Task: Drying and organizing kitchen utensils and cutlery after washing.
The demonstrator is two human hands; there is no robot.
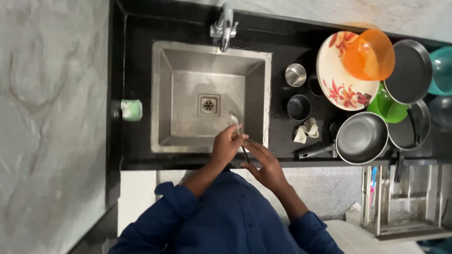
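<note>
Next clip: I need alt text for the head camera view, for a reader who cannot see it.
Seen from above, a person in a blue shirt holds a metal spoon with the left hand and right hand over a square stainless steel sink. On the black counter to the right sit a floral plate, an orange plastic bowl and dark pans.

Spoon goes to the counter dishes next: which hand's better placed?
Probably right. The right hand is at the handle end of the spoon, nearest the pans beside the sink; the left hand pinches it over the basin.
</note>
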